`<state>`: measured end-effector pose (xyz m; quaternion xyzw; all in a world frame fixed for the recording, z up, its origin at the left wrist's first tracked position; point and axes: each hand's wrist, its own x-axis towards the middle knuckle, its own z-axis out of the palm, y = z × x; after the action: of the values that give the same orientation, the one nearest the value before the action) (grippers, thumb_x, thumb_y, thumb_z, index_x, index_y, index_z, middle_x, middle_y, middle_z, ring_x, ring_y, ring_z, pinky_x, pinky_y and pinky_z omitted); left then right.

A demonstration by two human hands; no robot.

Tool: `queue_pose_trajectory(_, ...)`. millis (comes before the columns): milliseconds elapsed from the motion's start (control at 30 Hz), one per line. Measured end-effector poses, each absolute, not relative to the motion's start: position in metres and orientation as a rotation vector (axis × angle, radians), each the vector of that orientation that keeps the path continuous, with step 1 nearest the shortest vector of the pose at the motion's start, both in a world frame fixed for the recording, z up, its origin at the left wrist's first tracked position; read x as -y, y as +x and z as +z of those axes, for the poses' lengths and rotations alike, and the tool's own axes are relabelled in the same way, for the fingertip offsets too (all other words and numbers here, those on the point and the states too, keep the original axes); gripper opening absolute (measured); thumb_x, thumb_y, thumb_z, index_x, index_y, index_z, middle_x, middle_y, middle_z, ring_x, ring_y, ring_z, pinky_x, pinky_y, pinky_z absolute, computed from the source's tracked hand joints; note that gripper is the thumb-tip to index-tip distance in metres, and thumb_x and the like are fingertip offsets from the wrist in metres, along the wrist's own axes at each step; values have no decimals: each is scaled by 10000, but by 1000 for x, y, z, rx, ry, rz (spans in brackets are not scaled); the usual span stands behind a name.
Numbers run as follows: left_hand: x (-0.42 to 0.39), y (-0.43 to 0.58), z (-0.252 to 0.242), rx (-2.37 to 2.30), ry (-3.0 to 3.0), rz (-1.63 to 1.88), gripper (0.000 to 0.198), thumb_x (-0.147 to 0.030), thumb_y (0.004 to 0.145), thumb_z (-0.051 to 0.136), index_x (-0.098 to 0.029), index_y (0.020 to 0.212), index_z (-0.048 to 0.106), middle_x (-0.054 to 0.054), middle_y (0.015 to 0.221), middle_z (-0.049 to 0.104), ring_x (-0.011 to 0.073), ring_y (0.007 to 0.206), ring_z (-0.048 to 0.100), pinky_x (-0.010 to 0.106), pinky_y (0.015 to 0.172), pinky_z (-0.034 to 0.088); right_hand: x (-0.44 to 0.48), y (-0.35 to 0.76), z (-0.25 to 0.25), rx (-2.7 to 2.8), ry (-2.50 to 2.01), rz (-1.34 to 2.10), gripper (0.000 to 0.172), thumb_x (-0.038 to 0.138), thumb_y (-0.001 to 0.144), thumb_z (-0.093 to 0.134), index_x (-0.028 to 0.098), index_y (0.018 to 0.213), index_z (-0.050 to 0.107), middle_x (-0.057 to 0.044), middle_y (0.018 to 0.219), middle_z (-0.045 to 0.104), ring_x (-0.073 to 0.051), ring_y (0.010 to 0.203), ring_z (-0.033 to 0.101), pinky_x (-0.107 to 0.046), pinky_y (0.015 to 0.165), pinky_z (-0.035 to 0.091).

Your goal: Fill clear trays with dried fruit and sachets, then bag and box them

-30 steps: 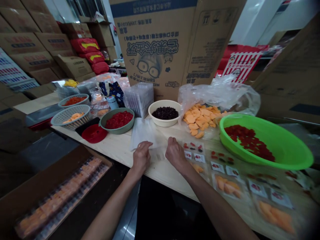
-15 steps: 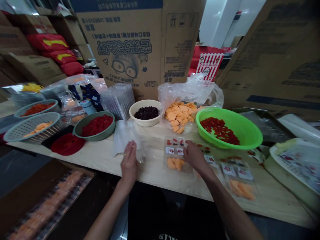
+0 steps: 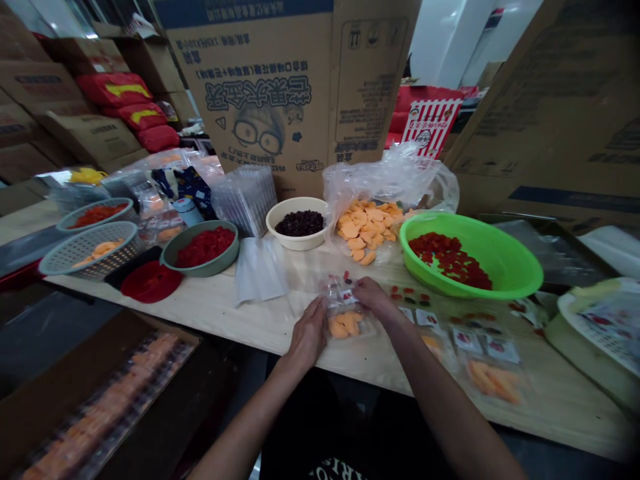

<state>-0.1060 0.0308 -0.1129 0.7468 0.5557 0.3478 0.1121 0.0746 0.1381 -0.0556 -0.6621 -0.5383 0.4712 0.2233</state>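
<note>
A small clear plastic tray [image 3: 345, 324] lies at the front of the table, with orange slices in its near part and printed sachets and red and dark bits in its far part. At its left side, my left hand [image 3: 309, 331] has its fingers pressed together on what looks like a clear plastic bag [image 3: 323, 288], hazy against the tray. My right hand [image 3: 374, 297] pinches the tray's right edge near the sachets. Similar filled trays [image 3: 493, 360] lie to the right of my right hand. A stack of flat bags [image 3: 259, 270] lies left of my hands.
Behind stand a cream bowl of dark dried fruit [image 3: 300, 224], orange slices [image 3: 370, 227] in an opened bag, and a green basin [image 3: 520, 270] with red pieces. Leftward are a grey-green bowl [image 3: 227, 257], a red lid [image 3: 150, 283] and a basket [image 3: 117, 257]. A large carton [image 3: 260, 60] stands behind.
My left hand has moved right from the flat bags to the tray's left side, with clear film by its fingers. My right hand stays at the tray's right edge.
</note>
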Motion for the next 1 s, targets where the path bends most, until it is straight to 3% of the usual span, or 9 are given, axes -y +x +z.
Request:
queue_pose_trajectory(133, -32, -107, -96, -1541, 2208, 983, 634, -47, 850, 459, -199, 1465, 429, 109, 1438, 535, 225, 1345, 506, 415, 1103, 482, -131, 70, -59, 1286, -1658, 1544, 112, 98, 650, 572, 159, 743, 584, -9, 594, 610, -122, 513, 557, -204, 481, 417)
queue_pose_trajectory(233, -35, -118, -74, -1545, 2182, 1007, 559, -20, 844, 448, -206, 1365, 526, 87, 1321, 603, 204, 1241, 578, 352, 1025, 525, -128, 86, -54, 1168, -1593, 1633, 110, 92, 612, 589, 157, 699, 570, 10, 542, 575, -98, 459, 510, -184, 440, 396)
queue_pose_trajectory(333, -43, -133, -53, -1800, 2160, 1032, 504, 30, 806, 418, -187, 1218, 610, 81, 1185, 646, 198, 1079, 640, 334, 928, 554, -122, 122, -36, 1072, -1526, 1645, 174, 98, 623, 619, 169, 780, 594, 36, 559, 566, -82, 445, 488, -156, 394, 351)
queue_pose_trajectory(433, -51, -136, -37, -2037, 2256, 857, 481, 46, 807, 409, -158, 1186, 625, 116, 1197, 644, 233, 1087, 626, 365, 908, 558, -104, 158, -5, 1019, -1319, 1763, 296, 152, 648, 731, 200, 924, 634, 36, 673, 617, -82, 497, 531, -156, 421, 406)
queue_pose_trajectory(567, -55, -115, -25, -1827, 2491, 674, 478, -29, 863, 485, -153, 1320, 555, 148, 1392, 557, 266, 1283, 521, 407, 1019, 519, -55, 164, 29, 1099, -988, 2108, 450, 269, 672, 816, 187, 1085, 658, 1, 802, 657, -86, 595, 589, -157, 502, 460)
queue_pose_trajectory(733, -57, -104, -10, -1304, 2631, 756, 556, -39, 899, 422, -147, 1443, 453, 166, 1521, 445, 243, 1426, 405, 465, 1166, 397, -11, 135, 29, 1068, -885, 2399, 467, 347, 661, 819, 156, 1065, 686, 1, 767, 646, -75, 562, 557, -146, 472, 428)
queue_pose_trajectory(867, -51, -123, 6, -1092, 2634, 791, 703, -3, 885, 401, -235, 1543, 313, 119, 1581, 369, 228, 1478, 324, 489, 1168, 393, -11, 137, 18, 912, -1022, 2317, 463, 277, 651, 801, 172, 1089, 693, 9, 752, 638, -75, 556, 547, -155, 482, 443)
queue_pose_trajectory(1000, -42, -139, 10, -1019, 2655, 803, 800, 38, 866, 381, -285, 1578, 211, 104, 1581, 370, 215, 1479, 315, 475, 1166, 399, -19, 145, 11, 746, -1300, 2086, 377, 184, 614, 778, 176, 983, 699, 15, 725, 635, -69, 542, 528, -141, 463, 424)
